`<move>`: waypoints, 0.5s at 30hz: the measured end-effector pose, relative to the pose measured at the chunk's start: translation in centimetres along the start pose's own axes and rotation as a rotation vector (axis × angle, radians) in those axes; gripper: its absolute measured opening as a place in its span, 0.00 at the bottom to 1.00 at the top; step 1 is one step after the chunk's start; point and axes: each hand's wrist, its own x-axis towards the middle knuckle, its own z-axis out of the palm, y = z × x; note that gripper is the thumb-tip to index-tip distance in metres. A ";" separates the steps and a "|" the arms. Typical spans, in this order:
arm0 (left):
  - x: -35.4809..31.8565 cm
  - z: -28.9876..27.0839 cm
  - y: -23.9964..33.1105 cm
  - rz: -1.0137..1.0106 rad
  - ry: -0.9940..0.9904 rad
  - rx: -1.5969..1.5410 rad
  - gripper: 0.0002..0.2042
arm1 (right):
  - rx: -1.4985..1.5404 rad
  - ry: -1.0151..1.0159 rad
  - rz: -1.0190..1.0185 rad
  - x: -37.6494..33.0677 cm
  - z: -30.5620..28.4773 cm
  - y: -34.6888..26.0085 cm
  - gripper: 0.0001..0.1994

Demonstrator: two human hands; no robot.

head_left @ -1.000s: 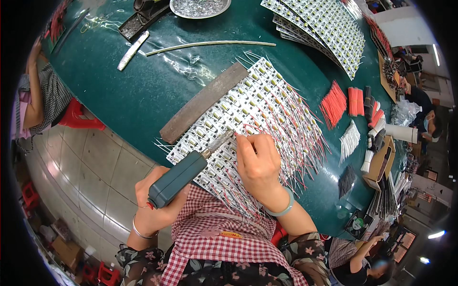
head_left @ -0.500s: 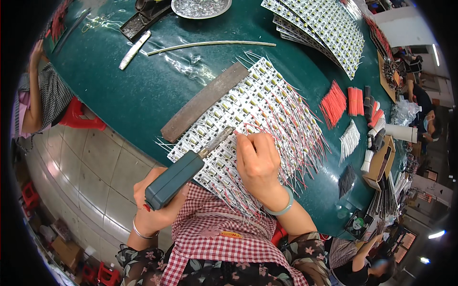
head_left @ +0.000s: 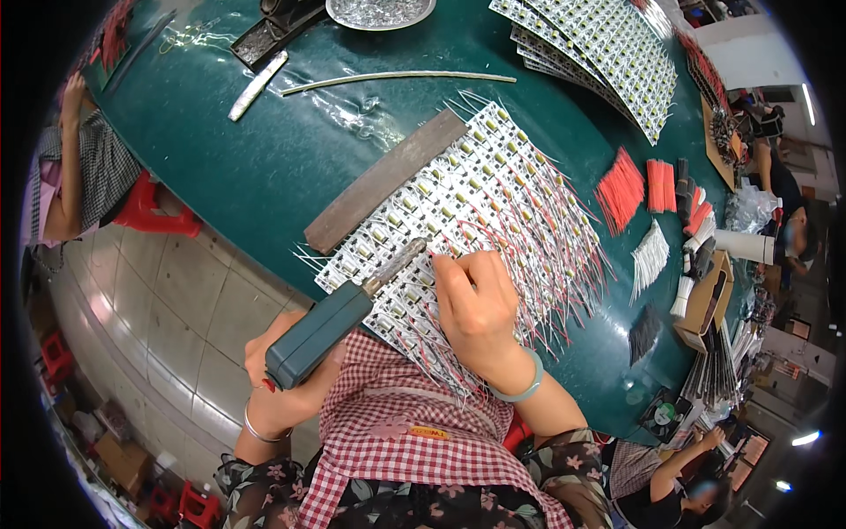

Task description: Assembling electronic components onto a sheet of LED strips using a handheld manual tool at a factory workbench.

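My left hand (head_left: 284, 375) grips a teal-handled soldering iron (head_left: 339, 313), its metal tip lying on a white circuit panel (head_left: 458, 198) studded with small yellow parts. The panel rests on the green table (head_left: 238, 167), and many red and white wires (head_left: 564, 238) fan out from its right side. My right hand (head_left: 476, 304) rests on the panel's near edge, fingers pinched on a thin wire right beside the iron's tip. A pale green bangle sits on that wrist.
A long brown metal bar (head_left: 383, 181) weighs the panel's left edge. Stacked circuit panels (head_left: 608, 53) lie at the far right, bundles of red wires (head_left: 630, 185) and white wires (head_left: 650, 256) to the right. A metal dish (head_left: 379, 11) is at the far edge. Other people sit left and lower right.
The soldering iron's tip has shifted slightly along the panel toward my right fingers. My right hand stays in place on the panel.
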 end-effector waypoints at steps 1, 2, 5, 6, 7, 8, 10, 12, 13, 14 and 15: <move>-0.1 0.0 0.0 -0.011 -0.001 -0.011 0.12 | -0.001 -0.002 -0.002 0.0 0.0 0.0 0.14; -0.2 0.0 0.0 -0.021 -0.001 -0.022 0.12 | -0.002 -0.004 -0.003 0.0 0.1 -0.1 0.14; -0.3 -0.2 0.0 -0.024 -0.011 -0.023 0.12 | -0.001 -0.010 0.003 0.0 0.2 -0.2 0.14; -0.3 -0.2 -0.1 -0.020 -0.016 -0.018 0.12 | 0.001 -0.013 0.007 0.0 0.2 -0.2 0.14; -0.3 -0.2 -0.1 -0.027 -0.017 -0.020 0.12 | 0.000 -0.008 0.006 0.0 0.2 -0.3 0.14; -0.3 -0.1 -0.1 -0.035 -0.019 -0.023 0.12 | -0.001 -0.003 0.005 0.0 0.2 -0.3 0.14; -0.3 -0.1 -0.1 -0.042 -0.023 -0.026 0.11 | -0.006 0.002 0.004 0.0 0.3 -0.3 0.14; -0.4 -0.1 -0.2 -0.042 -0.027 -0.026 0.11 | -0.016 0.003 0.003 0.0 0.4 -0.3 0.14; -0.3 -0.1 -0.2 -0.054 -0.032 -0.030 0.11 | -0.021 -0.001 0.000 0.0 0.4 -0.4 0.13; -0.3 -0.2 -0.2 -0.065 -0.037 -0.034 0.11 | -0.026 -0.004 -0.004 0.0 0.4 -0.4 0.13; -0.3 -0.2 -0.2 -0.076 -0.042 -0.038 0.11 | -0.031 -0.007 -0.007 0.0 0.4 -0.4 0.13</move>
